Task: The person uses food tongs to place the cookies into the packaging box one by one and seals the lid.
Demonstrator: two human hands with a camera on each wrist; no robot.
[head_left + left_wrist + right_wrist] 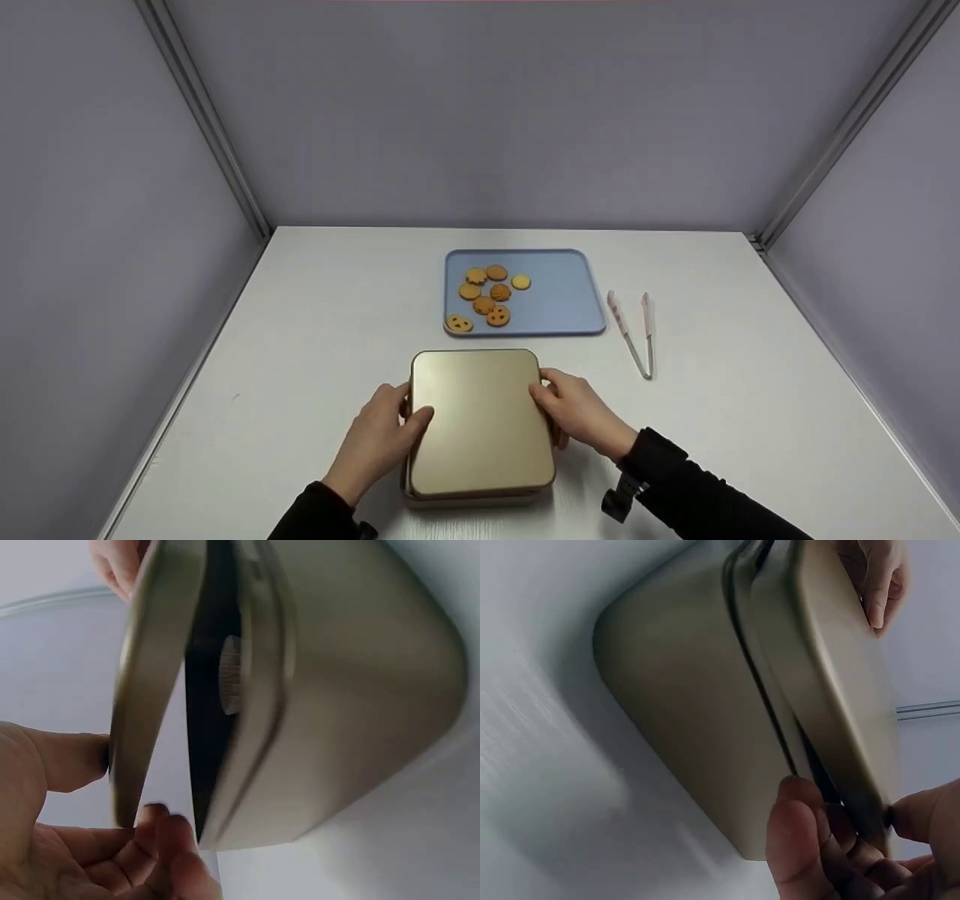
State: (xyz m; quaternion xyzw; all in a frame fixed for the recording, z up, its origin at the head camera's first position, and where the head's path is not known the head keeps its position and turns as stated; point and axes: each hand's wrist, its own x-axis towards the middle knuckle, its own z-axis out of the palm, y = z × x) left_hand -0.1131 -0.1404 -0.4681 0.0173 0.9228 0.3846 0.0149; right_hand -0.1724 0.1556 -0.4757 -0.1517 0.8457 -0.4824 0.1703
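Observation:
A gold rectangular tin stands near the front of the table, and its lid (480, 420) sits tilted over the tin body (360, 690). My left hand (375, 439) grips the lid's left edge, thumb on top and fingers underneath. At the opposite edge my right hand (581, 409) pinches the lid in the same way. Between lid and body a dark gap shows in the left wrist view, wider there than on the right side. Through that gap a pale, ridged round piece (230, 675) is partly visible inside; the rest of the inside is hidden.
Behind the tin lies a blue tray (559, 300) with several cookies (497, 316) on its left half. Tongs (648, 352) with pinkish patterned arms lie spread to the right of the tray. Grey panels (480, 112) enclose the white table (337, 300) at the back and sides.

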